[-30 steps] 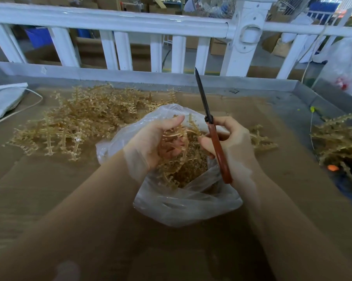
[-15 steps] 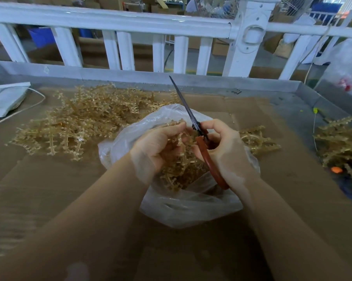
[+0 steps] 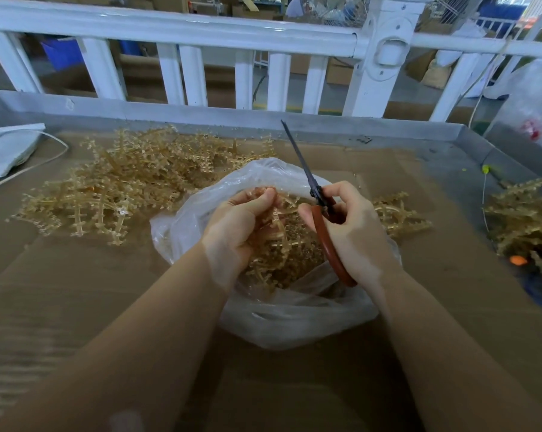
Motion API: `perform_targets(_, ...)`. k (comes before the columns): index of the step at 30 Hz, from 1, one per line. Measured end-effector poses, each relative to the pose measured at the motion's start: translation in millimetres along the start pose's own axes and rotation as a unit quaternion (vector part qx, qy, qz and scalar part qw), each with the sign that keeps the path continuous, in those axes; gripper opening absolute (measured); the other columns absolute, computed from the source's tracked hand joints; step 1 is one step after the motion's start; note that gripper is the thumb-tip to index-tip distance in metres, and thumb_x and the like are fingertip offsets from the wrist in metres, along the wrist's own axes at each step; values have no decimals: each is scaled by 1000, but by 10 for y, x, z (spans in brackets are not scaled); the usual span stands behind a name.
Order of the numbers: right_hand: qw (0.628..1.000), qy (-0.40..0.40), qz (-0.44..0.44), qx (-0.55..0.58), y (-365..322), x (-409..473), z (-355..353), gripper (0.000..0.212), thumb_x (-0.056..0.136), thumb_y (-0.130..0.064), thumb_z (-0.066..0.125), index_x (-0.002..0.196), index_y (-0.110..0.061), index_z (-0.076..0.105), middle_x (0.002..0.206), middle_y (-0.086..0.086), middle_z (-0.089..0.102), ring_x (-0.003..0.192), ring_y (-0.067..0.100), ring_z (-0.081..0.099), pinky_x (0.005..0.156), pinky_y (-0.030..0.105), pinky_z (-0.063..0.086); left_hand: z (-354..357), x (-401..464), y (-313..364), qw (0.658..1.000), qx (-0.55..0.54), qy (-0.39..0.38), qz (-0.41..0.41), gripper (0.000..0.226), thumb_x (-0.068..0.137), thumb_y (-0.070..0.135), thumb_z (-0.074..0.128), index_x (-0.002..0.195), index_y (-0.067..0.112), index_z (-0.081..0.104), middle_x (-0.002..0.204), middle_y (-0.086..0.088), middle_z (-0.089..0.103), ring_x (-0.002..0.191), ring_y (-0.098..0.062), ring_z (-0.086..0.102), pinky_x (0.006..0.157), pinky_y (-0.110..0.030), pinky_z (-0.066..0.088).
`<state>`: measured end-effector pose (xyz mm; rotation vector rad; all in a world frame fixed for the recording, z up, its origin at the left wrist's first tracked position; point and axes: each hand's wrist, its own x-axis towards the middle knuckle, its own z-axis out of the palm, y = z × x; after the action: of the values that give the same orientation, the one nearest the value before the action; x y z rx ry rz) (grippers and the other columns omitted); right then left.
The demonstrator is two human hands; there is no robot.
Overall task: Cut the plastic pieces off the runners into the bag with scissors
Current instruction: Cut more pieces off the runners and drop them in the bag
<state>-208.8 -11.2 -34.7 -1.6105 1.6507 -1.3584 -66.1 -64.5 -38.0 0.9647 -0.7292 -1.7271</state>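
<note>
A clear plastic bag point(image 3: 294, 319) lies open on the cardboard-covered table, with amber plastic pieces point(image 3: 297, 254) inside. My left hand point(image 3: 235, 229) grips an amber runner point(image 3: 276, 232) over the bag's mouth. My right hand point(image 3: 354, 232) holds red-handled scissors point(image 3: 326, 241), their dark blades together and pointing up and away to the left. A large heap of amber runners point(image 3: 129, 188) lies to the bag's left.
More runners lie right of the bag point(image 3: 397, 213) and at the table's right edge point(image 3: 525, 219). A white sheet with a cord point(image 3: 4, 151) sits far left. A grey raised rim point(image 3: 232, 120) and white railing point(image 3: 182, 35) bound the far side.
The scissors tipped from near upright to leaning left, then rose a little. Both hands drew closer together over the bag while the left hand kept hold of the runner.
</note>
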Motion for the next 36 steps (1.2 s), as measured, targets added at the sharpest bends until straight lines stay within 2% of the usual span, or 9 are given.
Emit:
perform_targets(3, 1000, 4, 6, -8, 11, 14, -4, 23, 83, -39, 70, 95, -23, 57, 70, -9, 60, 60, 2, 56, 59, 20, 41, -44, 11, 4, 1000, -9, -21, 2, 8, 88, 6, 60, 81, 8, 62, 60, -1, 67, 52, -10, 65, 51, -24, 57)
perform_targets(6, 1000, -7, 2, -30, -12, 19, -12, 24, 85, -38, 67, 96, -21, 55, 73, -9, 59, 61, 0, 56, 57, 11, 38, -75, 9, 11, 999, -8, -44, 0, 8, 89, 6, 59, 81, 8, 61, 62, 0, 67, 53, -11, 65, 56, -25, 58)
perform_targets(11, 995, -33, 1, -95, -79, -6, -38, 26, 90, -40, 62, 102, -19, 53, 74, -14, 56, 65, -20, 51, 54, -1, 35, -117, 30, 19, 996, 23, -83, -7, 4, 83, 12, 61, 81, 10, 60, 64, 2, 65, 54, -11, 64, 63, -25, 57)
perform_targets(15, 985, -63, -17, -160, -112, -40, -66, 26, 86, -46, 64, 101, -27, 55, 76, -25, 49, 70, -33, 40, 61, -7, 30, -119, 39, 22, 995, 27, -94, -4, 10, 75, 14, 63, 83, 9, 59, 65, 1, 65, 55, -12, 63, 58, -24, 56)
perform_targets(20, 978, -74, -56, -186, -101, -110, -76, 25, 83, -44, 68, 97, -29, 54, 75, -28, 45, 74, -36, 35, 66, -9, 27, -118, 39, -10, 997, 0, -76, 3, 3, 79, 7, 62, 82, 6, 61, 69, -5, 65, 65, -17, 62, 61, -27, 58)
perform_targets(26, 988, -75, -25, -135, -42, -75, -92, 25, 82, -44, 69, 97, -28, 56, 78, -19, 56, 78, -20, 50, 64, -1, 36, -100, 25, -30, 997, -2, -70, 14, 11, 89, 5, 57, 79, 5, 61, 64, -3, 66, 57, -14, 65, 61, -27, 58)
perform_targets(29, 994, -71, -6, -85, -35, -34, -100, 24, 83, -42, 68, 96, -24, 57, 77, -12, 60, 74, -5, 57, 62, 9, 42, -110, 11, -23, 997, -17, -76, 11, 11, 89, 5, 56, 80, 6, 61, 62, -2, 65, 55, -12, 65, 62, -28, 58)
perform_targets(33, 995, -76, -4, -62, -52, 10, -113, 25, 83, -41, 68, 95, -21, 59, 81, -5, 64, 74, 8, 60, 68, 22, 45, -135, -6, -16, 995, -20, -100, 16, 10, 89, 6, 55, 81, 5, 61, 64, -3, 65, 57, -11, 65, 57, -25, 58)
perform_targets(36, 991, -87, 3, -99, -60, 34, -144, 25, 82, -48, 66, 94, -27, 60, 84, -6, 63, 80, 13, 61, 75, 35, 49, -174, -25, -27, 991, -13, -133, 27, 6, 80, 12, 59, 81, 6, 61, 64, -1, 63, 55, -9, 62, 54, -22, 55)
